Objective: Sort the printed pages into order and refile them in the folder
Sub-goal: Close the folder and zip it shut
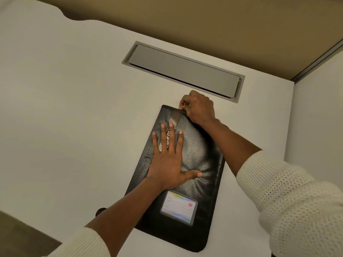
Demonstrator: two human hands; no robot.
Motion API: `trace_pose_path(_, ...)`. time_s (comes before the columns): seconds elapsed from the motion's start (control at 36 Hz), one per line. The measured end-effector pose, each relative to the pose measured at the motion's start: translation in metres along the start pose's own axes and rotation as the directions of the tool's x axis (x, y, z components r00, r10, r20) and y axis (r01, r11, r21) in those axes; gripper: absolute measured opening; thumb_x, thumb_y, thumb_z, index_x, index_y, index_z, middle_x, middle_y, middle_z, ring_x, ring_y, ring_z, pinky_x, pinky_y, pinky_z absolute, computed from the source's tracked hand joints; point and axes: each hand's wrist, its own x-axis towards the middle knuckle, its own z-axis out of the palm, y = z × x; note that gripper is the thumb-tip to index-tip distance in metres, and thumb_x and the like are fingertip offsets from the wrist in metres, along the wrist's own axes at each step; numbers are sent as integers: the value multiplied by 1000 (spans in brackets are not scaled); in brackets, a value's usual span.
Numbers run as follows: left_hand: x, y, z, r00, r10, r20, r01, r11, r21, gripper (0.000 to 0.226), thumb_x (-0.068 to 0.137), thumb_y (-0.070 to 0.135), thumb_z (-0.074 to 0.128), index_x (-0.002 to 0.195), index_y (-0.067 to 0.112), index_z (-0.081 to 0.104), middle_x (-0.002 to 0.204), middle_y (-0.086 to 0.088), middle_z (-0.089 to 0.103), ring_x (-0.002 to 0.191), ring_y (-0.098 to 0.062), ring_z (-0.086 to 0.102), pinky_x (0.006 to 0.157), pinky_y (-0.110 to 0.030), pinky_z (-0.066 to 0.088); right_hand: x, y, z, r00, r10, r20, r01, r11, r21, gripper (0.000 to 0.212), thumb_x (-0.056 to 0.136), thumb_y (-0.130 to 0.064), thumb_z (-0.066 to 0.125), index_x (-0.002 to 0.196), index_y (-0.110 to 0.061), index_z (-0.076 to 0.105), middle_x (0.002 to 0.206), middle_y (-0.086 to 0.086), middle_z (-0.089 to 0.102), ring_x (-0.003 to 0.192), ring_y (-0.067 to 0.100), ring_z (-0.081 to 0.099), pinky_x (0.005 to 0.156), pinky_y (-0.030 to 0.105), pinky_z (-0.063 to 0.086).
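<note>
A black leather-look folder (200, 160) lies flat on the white desk (74, 117), its long side running away from me. A clear label pocket (178, 208) with a printed card sits on its near half. My left hand (167, 160) presses flat on the middle of the folder, fingers spread. My right hand (198, 108) is at the folder's far edge, fingers curled and pinching something small there, probably a zip pull. No printed pages are visible.
A grey cable hatch (183, 71) is set into the desk just beyond the folder. A tan partition (204, 25) runs along the back, and a white panel (319, 112) stands at the right. A small dark round item (101, 211) peeks out beside my left forearm.
</note>
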Motion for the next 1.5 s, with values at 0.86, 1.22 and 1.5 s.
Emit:
trace_pose_path(0.86, 1, -2, 0, 1000, -3, 13, 3, 1000, 4, 138, 75, 106, 19, 167, 7, -6, 169, -26, -27, 155, -47, -28, 122, -73, -1, 29, -30, 19, 997, -74, 31, 75, 997, -36, 2, 93, -28, 71, 94, -29, 70, 100, -7, 63, 88, 22, 63, 72, 35, 42)
trace_pose_path(1.22, 1, -2, 1, 1000, 0, 8, 0, 1000, -5, 139, 74, 107, 19, 167, 7, -7, 169, -26, -27, 155, -47, -28, 122, -73, -1, 33, -37, 10, 991, -23, 131, 28, 999, -37, 4, 93, -26, 71, 93, -27, 68, 103, -5, 64, 96, 21, 62, 78, 39, 47)
trace_pose_path(1.5, 1, -4, 5, 1000, 8, 14, -7, 1000, -21, 141, 73, 107, 22, 166, 5, -6, 169, -27, -26, 155, -47, -27, 122, -74, -1, -6, -28, 2, 991, 124, 43, -127, 990, 69, 18, 102, -25, 63, 107, -22, 79, 104, 1, 60, 97, 20, 58, 76, 35, 40)
